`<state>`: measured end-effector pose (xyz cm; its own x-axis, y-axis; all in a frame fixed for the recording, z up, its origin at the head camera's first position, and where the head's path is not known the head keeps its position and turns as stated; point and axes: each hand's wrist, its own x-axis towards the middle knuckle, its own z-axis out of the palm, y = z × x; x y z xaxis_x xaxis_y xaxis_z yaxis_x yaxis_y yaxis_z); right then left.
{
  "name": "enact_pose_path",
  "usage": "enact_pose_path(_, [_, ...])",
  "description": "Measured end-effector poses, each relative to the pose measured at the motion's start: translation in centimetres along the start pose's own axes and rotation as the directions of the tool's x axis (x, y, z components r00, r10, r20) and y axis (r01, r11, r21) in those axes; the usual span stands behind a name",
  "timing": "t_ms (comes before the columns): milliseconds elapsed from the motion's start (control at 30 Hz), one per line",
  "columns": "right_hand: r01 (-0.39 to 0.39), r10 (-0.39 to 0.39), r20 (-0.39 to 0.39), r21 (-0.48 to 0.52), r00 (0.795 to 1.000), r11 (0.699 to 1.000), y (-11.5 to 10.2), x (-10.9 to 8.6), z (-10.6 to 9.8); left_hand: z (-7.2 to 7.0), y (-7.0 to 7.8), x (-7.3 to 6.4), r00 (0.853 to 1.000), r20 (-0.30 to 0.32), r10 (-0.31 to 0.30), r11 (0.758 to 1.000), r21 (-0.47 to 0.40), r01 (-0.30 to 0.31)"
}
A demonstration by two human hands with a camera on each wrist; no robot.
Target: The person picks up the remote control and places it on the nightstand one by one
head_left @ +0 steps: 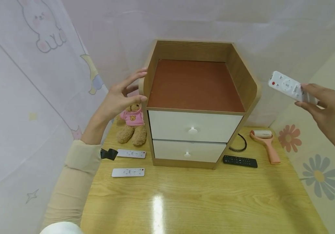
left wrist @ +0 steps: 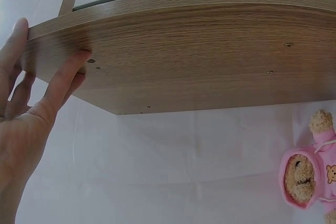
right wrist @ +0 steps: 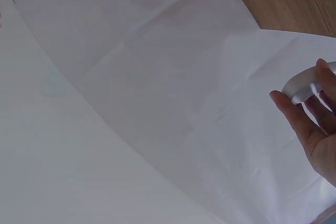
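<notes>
My right hand (head_left: 328, 100) holds a white remote control (head_left: 285, 86) in the air to the right of the cabinet, thumb and fingers pinching its near end. In the right wrist view the remote (right wrist: 304, 85) is partly hidden by the fingers. A small wooden cabinet (head_left: 198, 164) with two white drawers stands on the table, both drawers closed and its brown top tray bare. With fairly straight fingers, my left hand (head_left: 117, 97) touches the upper left side of the cabinet. The left wrist view shows its fingertips against the wooden side panel (left wrist: 184, 51).
Left of the cabinet sits a teddy bear (head_left: 133, 118) in pink, with two white remotes, one farther (head_left: 131, 153) and one nearer (head_left: 128, 172). On the right lie a black remote (head_left: 240, 161), a coiled black cord (head_left: 237, 149) and an orange-handled lint roller (head_left: 268, 146).
</notes>
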<state>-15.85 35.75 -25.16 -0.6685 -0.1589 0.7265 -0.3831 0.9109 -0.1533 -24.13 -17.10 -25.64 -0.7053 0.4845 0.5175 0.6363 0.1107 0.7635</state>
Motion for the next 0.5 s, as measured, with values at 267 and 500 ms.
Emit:
enact_pose_path(267, [0.017, -0.014, 0.063, -0.04, 0.998, 0.999, -1.4, 2.3, -0.7, 0.1, 0.1, 0.1, 0.999, 0.003, -0.032, 0.999, -0.014, 0.032])
enact_pose_path(500, [0.074, -0.066, 0.103, -0.076, 0.993, 0.994, -2.2, 4.4, -0.7, 0.0, 0.1, 0.1, 0.999, -0.002, -0.037, 0.999, -0.013, 0.037])
